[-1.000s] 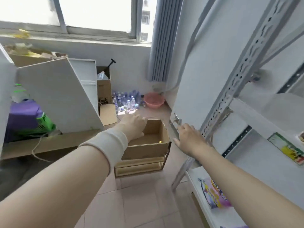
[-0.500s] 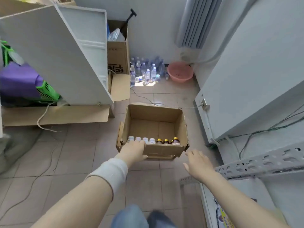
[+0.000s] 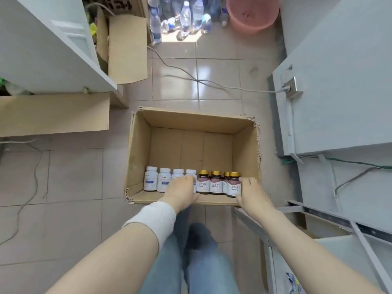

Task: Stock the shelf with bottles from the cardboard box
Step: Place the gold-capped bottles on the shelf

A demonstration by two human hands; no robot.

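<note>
Fingers [image 3: 244,181] of the right hand [image 3: 251,193] wrap the end brown bottle [image 3: 233,186], thumb on its near side, at the near right corner of the cardboard box [image 3: 191,116]. Fingers [image 3: 189,179] of the left hand [image 3: 182,189] are bent down over the third and fourth white bottles [image 3: 151,181]; cannot tell if they clasp one. That wrist wears a white wristband [image 3: 156,219]. Bottles stand upright in one row along the box's near wall: four white ones with white caps toward the near left corner, then the brown bottles [image 3: 216,183] with gold caps toward the right. The rest of the box bottom is bare cardboard. The box sits open on the tiled floor [image 3: 74,183], just ahead of the person's legs. Grey metal shelf [image 3: 339,222] is at the right, near the box's right side. Far off on the floor: water bottles [image 3: 186,18], a pink basin [image 3: 252,16], and a grey cable [image 3: 191,78] running to a wall plug.
</note>
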